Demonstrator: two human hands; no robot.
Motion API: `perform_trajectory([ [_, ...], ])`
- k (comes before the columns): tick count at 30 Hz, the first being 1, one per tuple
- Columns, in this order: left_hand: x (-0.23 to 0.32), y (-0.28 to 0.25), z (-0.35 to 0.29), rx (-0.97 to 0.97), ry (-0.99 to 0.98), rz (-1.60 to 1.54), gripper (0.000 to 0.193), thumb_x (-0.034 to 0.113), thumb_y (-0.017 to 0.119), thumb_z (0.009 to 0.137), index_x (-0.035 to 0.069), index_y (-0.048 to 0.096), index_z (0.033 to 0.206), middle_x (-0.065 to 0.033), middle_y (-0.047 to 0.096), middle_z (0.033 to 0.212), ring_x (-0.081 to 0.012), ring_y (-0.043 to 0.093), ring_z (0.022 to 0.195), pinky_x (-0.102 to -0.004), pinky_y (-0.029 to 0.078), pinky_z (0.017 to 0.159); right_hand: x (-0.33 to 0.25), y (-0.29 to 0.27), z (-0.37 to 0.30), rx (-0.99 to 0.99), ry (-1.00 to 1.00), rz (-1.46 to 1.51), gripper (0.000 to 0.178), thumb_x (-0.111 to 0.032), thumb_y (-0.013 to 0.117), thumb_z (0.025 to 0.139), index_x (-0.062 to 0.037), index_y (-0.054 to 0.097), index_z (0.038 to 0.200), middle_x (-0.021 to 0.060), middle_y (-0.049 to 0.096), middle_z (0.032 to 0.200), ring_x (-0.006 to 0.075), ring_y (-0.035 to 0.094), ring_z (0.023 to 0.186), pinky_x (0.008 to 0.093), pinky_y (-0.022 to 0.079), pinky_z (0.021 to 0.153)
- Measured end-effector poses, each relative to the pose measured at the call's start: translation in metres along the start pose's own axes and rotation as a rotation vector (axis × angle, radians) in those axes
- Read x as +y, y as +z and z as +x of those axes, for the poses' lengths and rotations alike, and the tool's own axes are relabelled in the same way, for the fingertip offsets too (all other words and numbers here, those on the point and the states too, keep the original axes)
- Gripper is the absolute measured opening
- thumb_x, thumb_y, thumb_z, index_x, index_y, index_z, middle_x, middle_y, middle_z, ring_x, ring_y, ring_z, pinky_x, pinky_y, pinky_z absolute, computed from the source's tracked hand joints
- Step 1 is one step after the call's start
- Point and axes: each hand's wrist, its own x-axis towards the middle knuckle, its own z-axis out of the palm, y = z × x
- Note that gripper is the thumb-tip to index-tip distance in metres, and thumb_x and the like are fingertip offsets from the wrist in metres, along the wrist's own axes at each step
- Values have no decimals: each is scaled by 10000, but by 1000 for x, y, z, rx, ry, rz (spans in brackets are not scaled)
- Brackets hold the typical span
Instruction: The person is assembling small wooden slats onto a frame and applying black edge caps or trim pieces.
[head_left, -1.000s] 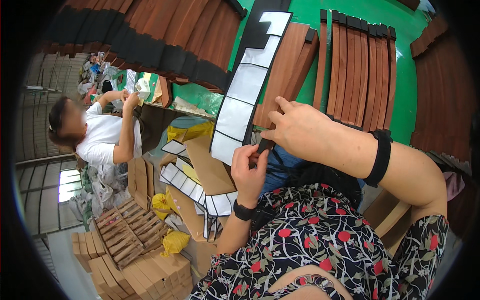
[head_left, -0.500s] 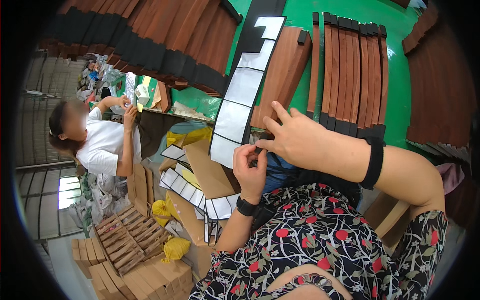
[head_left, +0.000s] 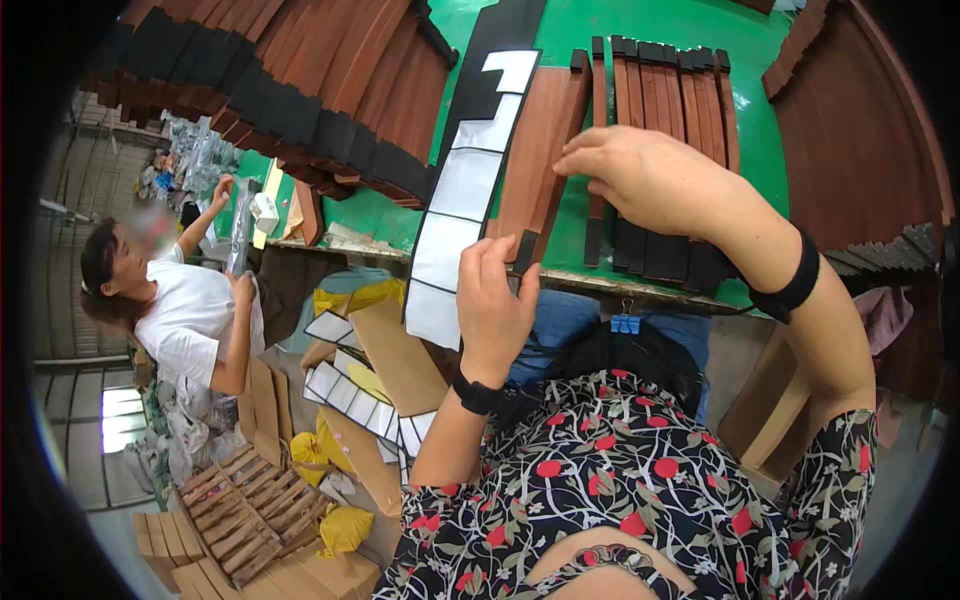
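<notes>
My left hand (head_left: 492,305) is at the near end of a reddish-brown wooden board (head_left: 533,160). Its thumb and fingers close around a small black pad (head_left: 526,250) at that end. Higher up, my right hand (head_left: 625,175) hovers over the wood pieces, fingers stretched toward the board and nothing visible in them. Left of the board lies a long sheet of white-backed pads (head_left: 452,225) with black lines between them, several pads gone from its far end. To the right, a row of narrow wooden slats (head_left: 655,130) has black pads on both ends.
Stacks of black-ended wood pieces (head_left: 330,60) stand at the far left, and more wood (head_left: 860,130) at the right of the green table (head_left: 765,150). Cardboard (head_left: 395,350) and white pad sheets (head_left: 350,385) lie below. A person (head_left: 195,300) in white works at the left.
My right hand has lifted off the near end and moved up and right. My left hand has moved up onto the board's near end, where a black pad now shows.
</notes>
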Motion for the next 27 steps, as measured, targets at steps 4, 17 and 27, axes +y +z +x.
perform_trajectory([
  [4, 22, 2, 8, 19, 210, 127, 429, 60, 824, 763, 27, 630, 1145, -159, 609, 1085, -347, 611, 985, -433, 498, 853, 24, 19, -11, -94, 33, 77, 306, 11, 647, 851, -24, 728, 1144, 128, 688, 1203, 328, 625, 1165, 419, 521, 991],
  [17, 52, 26, 19, -242, 24, 68, 224, 138, 778, 852, -10, 616, 899, -160, 631, 757, -357, 647, 688, -440, 519, 620, 13, 20, -15, -167, 80, -27, 314, 3, 678, 828, -34, 756, 1130, 88, 651, 1293, 280, 567, 1257, 376, 486, 1064],
  [27, 64, 16, 27, -198, 89, 97, 172, 118, 722, 900, -21, 623, 924, -204, 649, 747, -389, 662, 717, -449, 535, 646, 7, 22, -13, -199, 76, -134, 308, -15, 675, 795, -48, 776, 1084, 64, 662, 1225, 262, 588, 1210, 372, 533, 982],
])
